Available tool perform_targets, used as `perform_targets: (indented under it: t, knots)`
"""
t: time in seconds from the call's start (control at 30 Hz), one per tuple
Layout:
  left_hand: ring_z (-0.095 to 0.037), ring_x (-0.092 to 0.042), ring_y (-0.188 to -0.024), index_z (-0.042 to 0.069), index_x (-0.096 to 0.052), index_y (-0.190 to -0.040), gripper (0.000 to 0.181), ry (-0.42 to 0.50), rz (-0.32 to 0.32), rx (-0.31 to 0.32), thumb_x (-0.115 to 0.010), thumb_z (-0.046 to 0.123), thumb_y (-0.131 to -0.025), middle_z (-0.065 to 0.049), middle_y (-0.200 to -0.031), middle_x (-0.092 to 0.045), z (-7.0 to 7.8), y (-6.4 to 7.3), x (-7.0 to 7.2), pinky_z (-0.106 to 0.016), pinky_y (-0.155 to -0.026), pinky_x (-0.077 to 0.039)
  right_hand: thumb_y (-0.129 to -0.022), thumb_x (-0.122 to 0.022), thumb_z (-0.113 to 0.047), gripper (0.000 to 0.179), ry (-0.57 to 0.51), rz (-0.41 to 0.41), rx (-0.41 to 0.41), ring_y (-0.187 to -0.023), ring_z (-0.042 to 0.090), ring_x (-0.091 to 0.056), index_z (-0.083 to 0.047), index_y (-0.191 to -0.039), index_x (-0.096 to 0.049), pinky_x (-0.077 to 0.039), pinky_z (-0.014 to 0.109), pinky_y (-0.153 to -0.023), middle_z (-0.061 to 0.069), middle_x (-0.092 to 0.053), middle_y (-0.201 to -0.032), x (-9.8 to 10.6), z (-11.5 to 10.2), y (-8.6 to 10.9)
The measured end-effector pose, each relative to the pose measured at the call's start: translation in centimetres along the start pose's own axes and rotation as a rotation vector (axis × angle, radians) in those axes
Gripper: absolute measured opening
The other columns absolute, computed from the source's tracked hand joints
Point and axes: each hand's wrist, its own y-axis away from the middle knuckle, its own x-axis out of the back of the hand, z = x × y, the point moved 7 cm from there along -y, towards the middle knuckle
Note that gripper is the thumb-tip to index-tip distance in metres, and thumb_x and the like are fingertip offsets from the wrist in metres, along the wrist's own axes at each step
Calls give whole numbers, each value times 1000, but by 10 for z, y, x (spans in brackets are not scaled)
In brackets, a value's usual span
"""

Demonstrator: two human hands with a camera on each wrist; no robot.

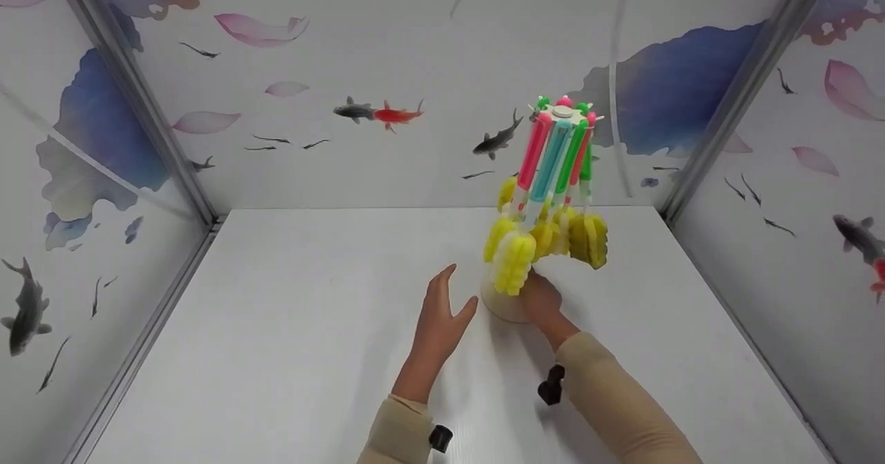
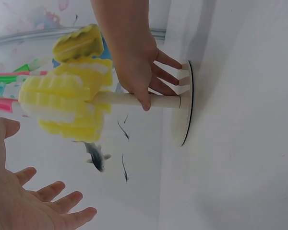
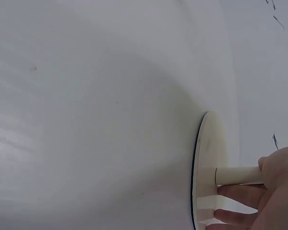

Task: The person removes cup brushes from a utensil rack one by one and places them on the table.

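Observation:
A cream stand with a round base (image 1: 499, 305) and an upright pole (image 2: 117, 98) carries several sponge cup brushes (image 1: 553, 160). Their pink, blue and green handles hang from the top holder (image 1: 563, 111), yellow sponge heads (image 1: 513, 262) downward. Low on the pole, just above the base, my right hand (image 1: 541, 298) grips it, thumb on one side and fingers on the other, as the left wrist view shows. My left hand (image 1: 440, 315) is held to the left of the stand, fingers spread and holding nothing, apart from the sponge heads.
The white table (image 1: 297, 326) stretches out beneath both hands. A back wall (image 1: 415, 160) and two side walls with painted fish and petals enclose it, with metal posts (image 1: 138, 90) at the corners. Small black devices (image 1: 551, 385) sit at both sleeves.

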Motion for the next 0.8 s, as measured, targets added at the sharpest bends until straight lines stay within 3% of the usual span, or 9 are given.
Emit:
perform_targets:
  t: [0.1, 0.3, 0.53, 0.8]
  knots:
    - [-27, -34, -139, 12, -32, -150, 66, -9, 4, -1, -62, 30, -95, -11, -150, -35, -1, 1, 1, -48, -110, -32, -105, -38, -39, 48, 44, -9, 14, -107, 28, -59, -5, -135, -52, -45, 42, -97, 14, -64, -115, -5, -6, 3]
    - [-27, -34, -139, 11, -32, -150, 66, -18, 4, 0, -62, 31, -95, -11, -150, -36, -3, 1, 1, -47, -110, -32, -104, -39, -38, 43, 48, -3, -16, -94, 27, -61, -4, -123, -57, -49, 44, -87, 13, -65, -97, -11, -13, 5]
    - [-27, -34, -139, 12, -33, -149, 65, -12, 9, -1, -62, 32, -95, -11, -149, -36, -4, 0, 3, -47, -110, -32, -103, -44, -33, 39, 121, -18, 32, -97, 28, -63, -4, -124, -59, -50, 44, -87, 13, -68, -102, -17, -28, 9]
    - [-25, -39, -134, 11, -41, -144, 58, 24, 123, -76, -64, 28, -93, -9, -143, -41, 0, 2, 15, -46, -109, -34, -103, -45, -32, 40, 116, -31, 92, -97, 26, -63, -5, -129, -58, -50, 43, -88, 12, -68, -105, -27, -45, 14]
